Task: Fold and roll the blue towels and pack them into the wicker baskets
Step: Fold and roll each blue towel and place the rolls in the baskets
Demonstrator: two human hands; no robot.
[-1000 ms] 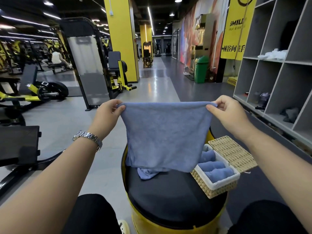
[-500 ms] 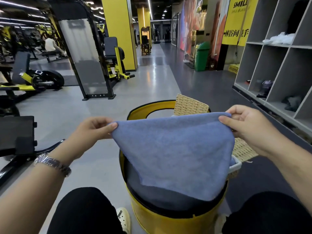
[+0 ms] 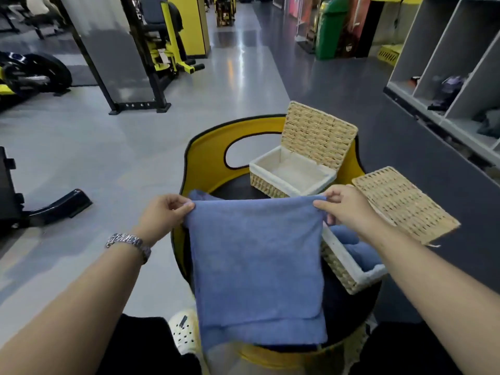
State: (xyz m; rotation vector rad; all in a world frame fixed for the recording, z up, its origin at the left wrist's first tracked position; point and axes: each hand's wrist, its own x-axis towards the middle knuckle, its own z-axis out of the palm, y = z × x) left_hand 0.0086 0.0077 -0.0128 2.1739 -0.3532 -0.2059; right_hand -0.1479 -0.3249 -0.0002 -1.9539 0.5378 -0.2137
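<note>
A folded blue towel [image 3: 257,269] lies spread over the black seat of a yellow stool [image 3: 208,147], its near edge hanging over the front. My left hand [image 3: 165,215] pinches its far left corner and my right hand [image 3: 349,209] pinches its far right corner. Behind it stands a wicker basket [image 3: 286,177] with a white lining, empty, its lid upright. A second wicker basket [image 3: 349,269] at the right holds rolled blue towels [image 3: 359,250], partly hidden by my right arm. Another blue towel [image 3: 200,196] peeks out behind the left corner.
The second basket's lid [image 3: 403,204] lies open flat to the right. Grey cubby shelves [image 3: 443,66] line the right wall. Gym machines [image 3: 162,52] stand on the floor at the left and back. My white shoe [image 3: 184,328] is beside the stool's base.
My hands have lowered the towel from hanging in the air onto the stool seat. The view has tilted down, and the far empty basket now shows.
</note>
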